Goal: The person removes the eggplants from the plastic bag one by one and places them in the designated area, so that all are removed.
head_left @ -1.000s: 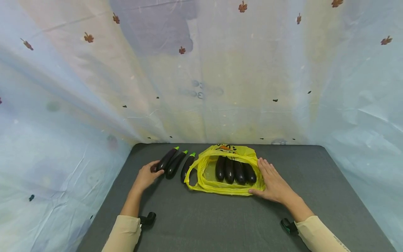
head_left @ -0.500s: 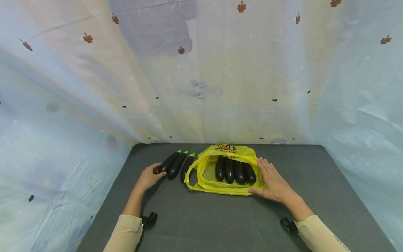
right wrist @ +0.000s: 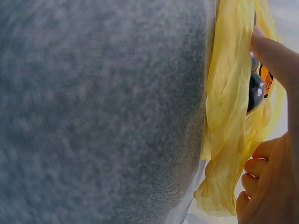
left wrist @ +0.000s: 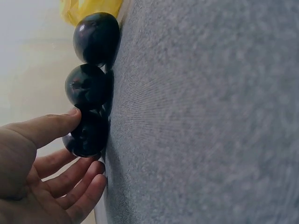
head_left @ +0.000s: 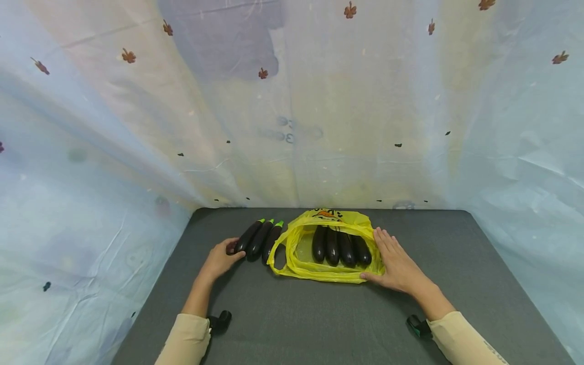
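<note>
My left hand [head_left: 220, 261] grips the near end of the leftmost eggplant [head_left: 248, 237], thumb [left wrist: 60, 126] on one side and fingers [left wrist: 79, 186] round the other. Two more dark, green-stemmed eggplants lie close alongside, the middle one [head_left: 260, 241] and the right one [head_left: 272, 240]. A yellow plastic bag [head_left: 315, 274] lies with its mouth towards me, several eggplants [head_left: 332, 248] side by side inside. Along the bag's right side rests my right hand [head_left: 399, 266], fingers extended and thumb at the front rim.
A grey table [head_left: 301, 319] carries everything. Behind it and at both sides hangs a pale patterned sheet [head_left: 319, 101]. The bag's handle loop [head_left: 276, 258] spreads left, right up against the nearest loose eggplant.
My left hand has moved to the right, sliding the leftmost eggplant and the middle one closer to the third. My right hand and the bag have stayed in place.
</note>
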Demonstrator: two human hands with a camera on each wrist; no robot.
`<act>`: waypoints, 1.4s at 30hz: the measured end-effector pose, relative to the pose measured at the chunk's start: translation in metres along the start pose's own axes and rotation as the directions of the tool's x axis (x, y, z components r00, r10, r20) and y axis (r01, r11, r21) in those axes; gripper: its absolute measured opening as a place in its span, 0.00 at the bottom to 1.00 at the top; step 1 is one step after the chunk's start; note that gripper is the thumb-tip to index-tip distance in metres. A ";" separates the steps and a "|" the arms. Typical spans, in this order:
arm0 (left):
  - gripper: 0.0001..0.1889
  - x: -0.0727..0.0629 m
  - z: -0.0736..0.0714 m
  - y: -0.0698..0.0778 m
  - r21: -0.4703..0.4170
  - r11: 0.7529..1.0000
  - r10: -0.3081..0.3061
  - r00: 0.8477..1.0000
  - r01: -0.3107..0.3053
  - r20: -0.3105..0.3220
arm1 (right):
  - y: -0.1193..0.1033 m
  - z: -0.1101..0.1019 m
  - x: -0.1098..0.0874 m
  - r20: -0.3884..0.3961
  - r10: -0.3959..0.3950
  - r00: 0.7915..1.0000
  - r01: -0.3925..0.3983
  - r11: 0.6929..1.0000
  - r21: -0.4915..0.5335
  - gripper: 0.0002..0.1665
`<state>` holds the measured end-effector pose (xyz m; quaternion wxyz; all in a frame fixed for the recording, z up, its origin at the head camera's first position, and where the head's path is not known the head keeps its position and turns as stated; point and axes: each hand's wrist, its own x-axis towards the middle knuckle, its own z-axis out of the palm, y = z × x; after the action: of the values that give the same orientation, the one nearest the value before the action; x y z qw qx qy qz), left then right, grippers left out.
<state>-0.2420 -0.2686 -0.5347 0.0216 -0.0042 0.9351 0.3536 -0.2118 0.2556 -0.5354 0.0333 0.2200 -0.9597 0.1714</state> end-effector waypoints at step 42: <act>0.36 -0.013 0.000 0.017 0.041 0.999 -0.004 0.999 0.006 -0.039 | -0.003 -0.001 -0.002 -0.008 -0.015 1.000 0.015 1.000 -0.003 0.76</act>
<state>-0.2290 -0.2566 -0.5228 0.0044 -0.0128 0.9424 0.3343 -0.2085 0.2543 -0.5338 0.0387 0.2266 -0.9581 0.1707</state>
